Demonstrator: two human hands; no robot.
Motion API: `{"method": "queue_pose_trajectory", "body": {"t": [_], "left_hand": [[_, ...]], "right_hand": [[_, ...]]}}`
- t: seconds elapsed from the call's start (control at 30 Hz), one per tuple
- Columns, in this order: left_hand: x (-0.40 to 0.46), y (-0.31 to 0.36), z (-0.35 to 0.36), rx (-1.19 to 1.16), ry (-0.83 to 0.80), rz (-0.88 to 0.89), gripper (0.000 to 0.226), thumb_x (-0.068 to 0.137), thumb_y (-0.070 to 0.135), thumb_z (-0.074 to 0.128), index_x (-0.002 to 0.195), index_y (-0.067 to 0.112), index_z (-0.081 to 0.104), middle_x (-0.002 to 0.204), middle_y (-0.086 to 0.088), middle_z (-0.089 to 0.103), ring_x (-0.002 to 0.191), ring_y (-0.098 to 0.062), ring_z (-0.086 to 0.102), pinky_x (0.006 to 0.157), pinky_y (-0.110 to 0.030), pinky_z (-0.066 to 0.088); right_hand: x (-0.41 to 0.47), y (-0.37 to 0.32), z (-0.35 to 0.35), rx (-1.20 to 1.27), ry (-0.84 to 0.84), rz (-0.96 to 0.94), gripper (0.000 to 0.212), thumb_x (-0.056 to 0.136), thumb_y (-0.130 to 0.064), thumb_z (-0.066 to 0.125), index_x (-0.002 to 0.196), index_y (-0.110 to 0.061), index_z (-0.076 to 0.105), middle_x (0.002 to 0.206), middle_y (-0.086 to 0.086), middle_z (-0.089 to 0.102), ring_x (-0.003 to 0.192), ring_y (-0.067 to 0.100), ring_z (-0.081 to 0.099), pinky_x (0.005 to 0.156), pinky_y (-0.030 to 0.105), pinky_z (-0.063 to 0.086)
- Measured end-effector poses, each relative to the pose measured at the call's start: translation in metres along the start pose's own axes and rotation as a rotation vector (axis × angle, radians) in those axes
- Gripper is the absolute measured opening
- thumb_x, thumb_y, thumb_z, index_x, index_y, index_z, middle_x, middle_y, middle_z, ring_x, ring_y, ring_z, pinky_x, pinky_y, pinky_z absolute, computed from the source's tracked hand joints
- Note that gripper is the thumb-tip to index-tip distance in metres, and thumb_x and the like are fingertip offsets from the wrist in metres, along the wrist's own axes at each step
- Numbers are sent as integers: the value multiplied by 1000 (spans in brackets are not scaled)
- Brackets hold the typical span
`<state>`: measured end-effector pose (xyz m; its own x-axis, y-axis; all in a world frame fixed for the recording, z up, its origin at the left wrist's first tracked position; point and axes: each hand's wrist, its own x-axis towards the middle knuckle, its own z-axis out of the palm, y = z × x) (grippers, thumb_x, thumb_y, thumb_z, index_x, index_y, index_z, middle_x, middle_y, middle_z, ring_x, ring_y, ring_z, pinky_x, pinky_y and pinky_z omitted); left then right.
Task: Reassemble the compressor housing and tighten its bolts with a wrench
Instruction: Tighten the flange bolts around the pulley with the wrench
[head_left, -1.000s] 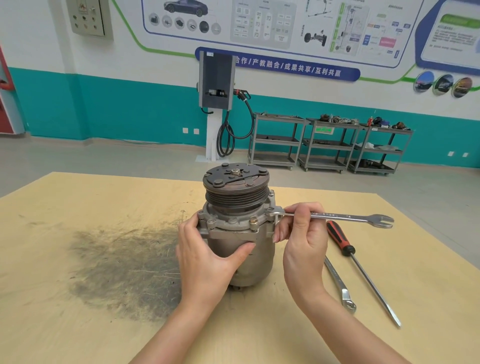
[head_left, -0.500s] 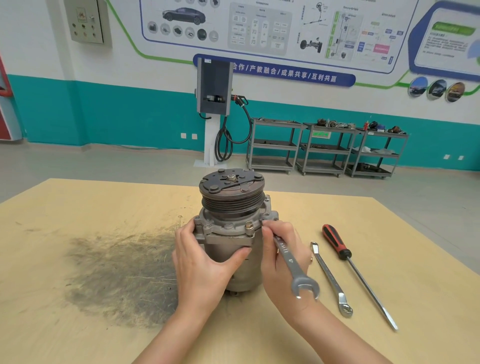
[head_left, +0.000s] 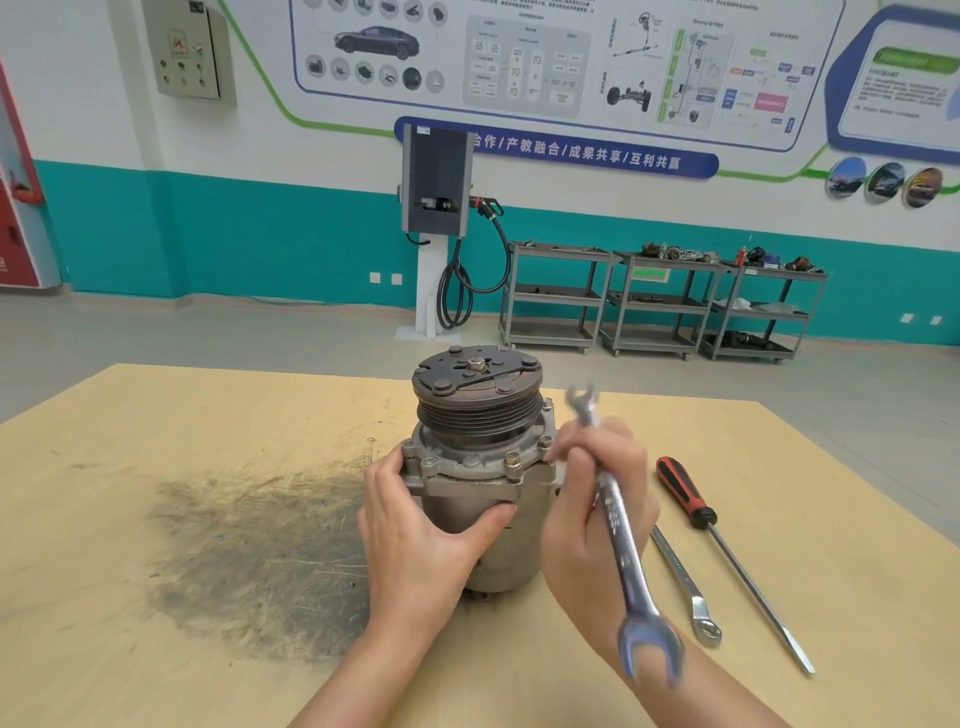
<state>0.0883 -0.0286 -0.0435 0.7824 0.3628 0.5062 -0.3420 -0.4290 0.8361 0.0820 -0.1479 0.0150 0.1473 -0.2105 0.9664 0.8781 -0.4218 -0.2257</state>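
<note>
A grey metal compressor stands upright on the wooden table, its dark pulley on top and bolts around its flange. My left hand grips the housing's front left side, thumb across the front. My right hand holds a double open-end wrench by its shaft, just right of the flange. The wrench is blurred, off the bolts, one jaw up beside the pulley and the other down over my wrist.
A second wrench and a red-handled screwdriver lie on the table to the right. A dark greasy smear covers the wood at the left. Beyond the table stand a charging post and grey shelf carts.
The wrench swung from pointing right on a flange bolt, down toward me, and is now lifted off the bolt and nearly upright. My left hand has kept its grip.
</note>
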Motion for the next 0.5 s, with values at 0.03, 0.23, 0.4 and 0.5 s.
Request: {"method": "queue_pose_trajectory", "body": {"t": [0.03,0.23,0.4,0.5], "left_hand": [[0,0,0,1,0,3,114,49,77,68,139,15,37,127,9,42,119,-8,39,107,-41,36],[-3,3,1,4,36,-6,117,49,78,68,141,12,36,127,13,38,114,2,29,108,-44,36],[-7,3,4,58,46,34,110,53,80,62,139,19,33,124,14,35,121,-13,37,101,-33,29],[-10,1,4,70,55,80,100,58,81,61,139,31,28,125,17,33,123,-13,37,101,-30,28]], "right_hand": [[4,1,3,22,54,87,13,105,-29,38,97,-32,48,92,-8,57,83,21,58,74,43,45],[-8,24,14,39,6,618,16,103,-38,32,111,-30,43,124,-20,57,119,-6,52,96,11,40],[-9,33,22,77,48,817,15,99,-48,28,102,-39,40,126,-7,60,113,-6,56,91,14,45],[-9,37,21,51,57,784,13,105,-34,29,101,-36,41,120,-1,64,112,4,60,90,19,46]]}}
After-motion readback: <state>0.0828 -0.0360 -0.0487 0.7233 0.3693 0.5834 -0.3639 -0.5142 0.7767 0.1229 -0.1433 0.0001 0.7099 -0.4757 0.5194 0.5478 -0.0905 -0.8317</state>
